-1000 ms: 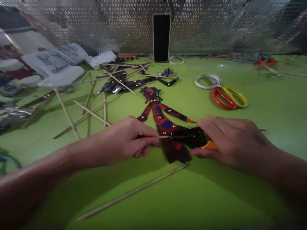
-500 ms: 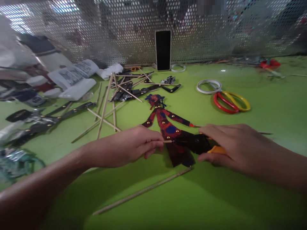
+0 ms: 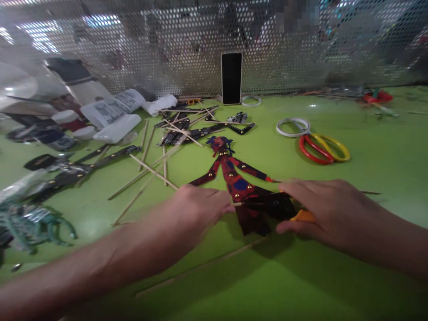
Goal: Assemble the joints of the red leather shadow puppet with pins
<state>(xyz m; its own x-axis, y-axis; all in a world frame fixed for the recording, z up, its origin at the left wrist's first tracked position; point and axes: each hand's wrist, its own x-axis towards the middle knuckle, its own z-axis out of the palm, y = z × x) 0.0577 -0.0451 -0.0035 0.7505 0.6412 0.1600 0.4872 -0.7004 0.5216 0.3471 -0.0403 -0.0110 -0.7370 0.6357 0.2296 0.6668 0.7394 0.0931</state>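
Observation:
A jointed flat puppet (image 3: 240, 184), painted red, dark and blue with brass fasteners, lies on the green table. My left hand (image 3: 202, 211) is closed in a pinch on a thin wooden stick (image 3: 236, 204), whose short end pokes out over the puppet. My right hand (image 3: 316, 207) grips orange-handled pliers (image 3: 303, 216). Their dark jaws point left and meet the stick's end, where a bit of wire seems to show. Part of the puppet's lower body is hidden under the pliers. One puppet arm's stick passes beneath my right hand.
A loose stick (image 3: 200, 269) lies in front. Several more sticks and dark puppets (image 3: 179, 129) are heaped behind my left arm. White tape (image 3: 293, 127) and red-and-yellow-handled scissors (image 3: 316, 149) rest at right. A phone (image 3: 231, 78) leans against the perforated metal screen (image 3: 167, 49).
My left hand has turned over, its knuckles now raised, still pinching the stick by the plier tips. My right hand stays about where it was. The view has shifted slightly.

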